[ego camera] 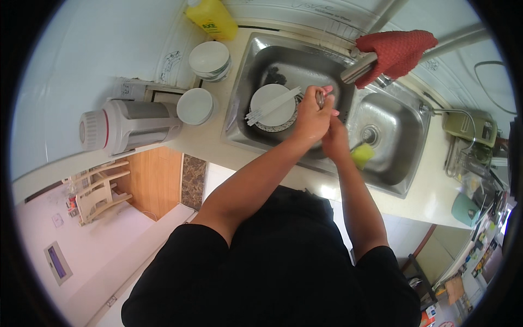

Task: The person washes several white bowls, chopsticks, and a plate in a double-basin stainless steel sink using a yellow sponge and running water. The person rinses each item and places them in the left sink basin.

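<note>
Both of my hands meet over the left basin of the stainless steel sink (241, 98). My left hand (314, 108) is closed around a small shiny metal piece (320, 99), perhaps cutlery; its full shape is hidden. My right hand (336, 137) is close against it from the right, its fingers partly covered, so its grip is unclear. Left of my hands, several white chopsticks (274, 106) lie across a white plate (267, 95). Beneath that is a dish with a patterned rim (279, 129). A yellow-green sponge (363, 155) rests near the right basin's front left edge.
A red cloth (394, 53) hangs over the faucet (359, 68), close to my hands. White bowls (209, 57) and another white bowl (195, 106) stand left of the sink, beside a large flask (135, 126) and a yellow bottle (214, 20). Something dark (276, 76) lies in the left basin.
</note>
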The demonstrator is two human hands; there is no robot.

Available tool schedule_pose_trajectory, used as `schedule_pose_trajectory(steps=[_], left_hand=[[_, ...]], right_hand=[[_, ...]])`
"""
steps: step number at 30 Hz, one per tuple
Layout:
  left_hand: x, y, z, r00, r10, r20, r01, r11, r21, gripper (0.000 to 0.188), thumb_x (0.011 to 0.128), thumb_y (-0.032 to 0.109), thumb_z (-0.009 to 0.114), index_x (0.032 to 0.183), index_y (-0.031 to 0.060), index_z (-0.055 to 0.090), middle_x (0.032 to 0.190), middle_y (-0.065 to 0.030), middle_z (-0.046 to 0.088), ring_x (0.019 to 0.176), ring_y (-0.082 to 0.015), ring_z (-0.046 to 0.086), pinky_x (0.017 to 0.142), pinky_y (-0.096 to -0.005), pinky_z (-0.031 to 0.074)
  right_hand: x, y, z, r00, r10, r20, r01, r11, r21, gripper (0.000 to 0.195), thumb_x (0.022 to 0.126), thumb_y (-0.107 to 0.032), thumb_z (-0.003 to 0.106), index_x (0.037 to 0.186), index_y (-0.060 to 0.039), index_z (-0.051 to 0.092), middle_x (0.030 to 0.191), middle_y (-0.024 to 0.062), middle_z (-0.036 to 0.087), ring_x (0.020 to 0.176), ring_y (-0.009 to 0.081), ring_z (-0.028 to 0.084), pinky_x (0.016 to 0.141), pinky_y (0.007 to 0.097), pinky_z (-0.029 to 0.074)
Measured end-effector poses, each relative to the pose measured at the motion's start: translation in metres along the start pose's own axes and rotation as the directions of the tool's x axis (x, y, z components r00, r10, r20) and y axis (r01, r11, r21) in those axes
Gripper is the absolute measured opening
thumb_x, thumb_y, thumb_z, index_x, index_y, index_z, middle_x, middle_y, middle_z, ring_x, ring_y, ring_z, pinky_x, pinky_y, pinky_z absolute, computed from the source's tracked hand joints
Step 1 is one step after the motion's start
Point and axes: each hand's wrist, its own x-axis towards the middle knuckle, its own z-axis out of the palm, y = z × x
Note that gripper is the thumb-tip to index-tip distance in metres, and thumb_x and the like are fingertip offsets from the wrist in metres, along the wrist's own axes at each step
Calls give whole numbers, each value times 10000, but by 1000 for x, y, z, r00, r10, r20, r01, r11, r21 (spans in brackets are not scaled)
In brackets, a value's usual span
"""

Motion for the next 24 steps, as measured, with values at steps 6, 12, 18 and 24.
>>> schedule_pose_trajectory(steps=[6,12,18,24], left_hand=[[-5,25,-17,995,-100,2,99,987,129,470,813,207,657,1119,-8,373,1248,-170,467,937,-238,595,782,-331,481],[-34,-55,-74,963,249,99,-264,819,510,810,721,279,725,1348,36,273,1317,-223,380,1246,-334,375,1048,-371,287],[-74,-68,-120,974,-222,40,191,908,373,509,835,215,616,1260,-8,446,1261,-134,496,1111,-227,511,944,-325,395],[-82,-47,-151,987,-146,-60,156,957,243,411,844,192,589,1199,3,504,1101,-109,591,954,-165,579,825,-290,445]], right_hand=[[-5,-28,15,989,55,-138,-55,998,6,189,855,-127,544,1014,-26,531,812,210,606,734,392,599,629,396,461],[-22,56,48,954,297,25,-298,946,126,198,883,-202,512,861,-8,544,679,165,571,613,312,572,572,378,439],[-18,53,39,793,536,290,-582,806,103,194,887,-202,483,869,-19,546,618,75,523,500,171,506,473,315,402],[-9,12,56,730,649,215,-644,758,-104,221,886,-232,483,920,-21,540,662,143,565,576,288,571,547,387,448]])
